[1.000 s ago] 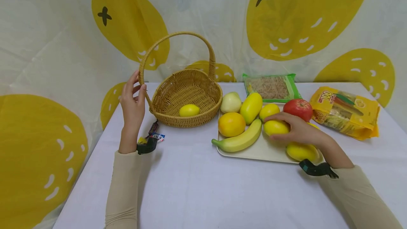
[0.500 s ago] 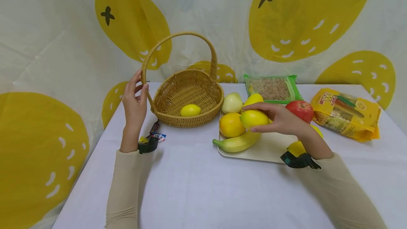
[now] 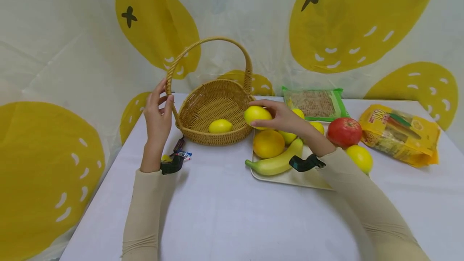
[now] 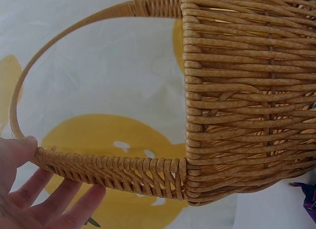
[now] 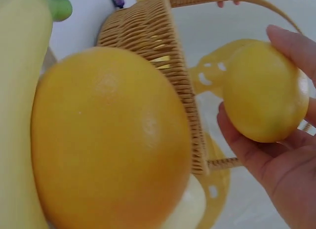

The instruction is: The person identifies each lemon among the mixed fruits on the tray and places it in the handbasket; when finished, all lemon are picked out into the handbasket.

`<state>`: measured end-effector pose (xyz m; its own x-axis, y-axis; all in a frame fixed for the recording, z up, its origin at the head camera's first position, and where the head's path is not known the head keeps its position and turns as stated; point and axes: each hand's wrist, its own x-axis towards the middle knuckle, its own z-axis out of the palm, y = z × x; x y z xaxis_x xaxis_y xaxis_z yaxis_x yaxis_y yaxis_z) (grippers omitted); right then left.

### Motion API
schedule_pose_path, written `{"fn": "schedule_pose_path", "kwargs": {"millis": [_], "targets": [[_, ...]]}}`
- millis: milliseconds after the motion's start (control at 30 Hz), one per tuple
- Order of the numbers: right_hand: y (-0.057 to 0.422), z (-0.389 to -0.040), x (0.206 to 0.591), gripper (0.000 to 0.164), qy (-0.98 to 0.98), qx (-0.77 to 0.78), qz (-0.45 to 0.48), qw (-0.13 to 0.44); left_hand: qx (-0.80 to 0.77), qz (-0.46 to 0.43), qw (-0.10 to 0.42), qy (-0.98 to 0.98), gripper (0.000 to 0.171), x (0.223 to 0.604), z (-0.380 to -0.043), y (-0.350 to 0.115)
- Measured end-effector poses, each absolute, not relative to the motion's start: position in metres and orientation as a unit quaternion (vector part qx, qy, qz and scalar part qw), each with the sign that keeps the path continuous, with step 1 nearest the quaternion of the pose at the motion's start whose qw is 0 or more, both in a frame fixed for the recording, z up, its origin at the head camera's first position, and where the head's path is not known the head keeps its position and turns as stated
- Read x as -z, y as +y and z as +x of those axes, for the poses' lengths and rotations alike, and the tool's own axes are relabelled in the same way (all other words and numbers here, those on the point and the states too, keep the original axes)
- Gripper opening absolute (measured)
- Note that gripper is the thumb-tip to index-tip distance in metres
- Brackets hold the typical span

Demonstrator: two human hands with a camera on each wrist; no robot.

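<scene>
Lemon [image 3: 256,115] swung to three o'clock of basket [image 3: 207,137], clamped in your right grip [image 3: 286,119], seemingly mid-transfer; left grip [image 3: 158,119] pinches handle [image 4: 123,166].

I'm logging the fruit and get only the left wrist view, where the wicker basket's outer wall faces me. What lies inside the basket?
Observer: In the head view, one lemon lies inside the wicker basket.
Operator: Is anything in the right hand?
Observer: Yes, it holds a second lemon between thumb and fingers.
Operator: Is there any fruit besides those two?
Observer: Yes, among others a banana on the tray, its stem end reaching past the tray's left edge as the head view shows it.
</scene>
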<state>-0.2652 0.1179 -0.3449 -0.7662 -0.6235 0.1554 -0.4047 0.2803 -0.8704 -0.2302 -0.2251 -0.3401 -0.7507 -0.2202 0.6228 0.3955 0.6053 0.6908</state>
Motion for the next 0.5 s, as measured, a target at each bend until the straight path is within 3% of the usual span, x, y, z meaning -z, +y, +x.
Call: {"fn": "schedule_pose_path", "kwargs": {"millis": [300, 500], "targets": [[0.085, -0.303, 0.35, 0.055, 0.812, 0.45, -0.352, 0.117, 0.44, -0.063, 0.357, -0.822, 0.044, 0.343, -0.231, -0.224], [0.072, -0.322, 0.357, 0.059, 0.821, 0.409, -0.359, 0.17, 0.436, -0.06, 0.356, -0.825, 0.044, 0.342, -0.231, -0.226]]}}
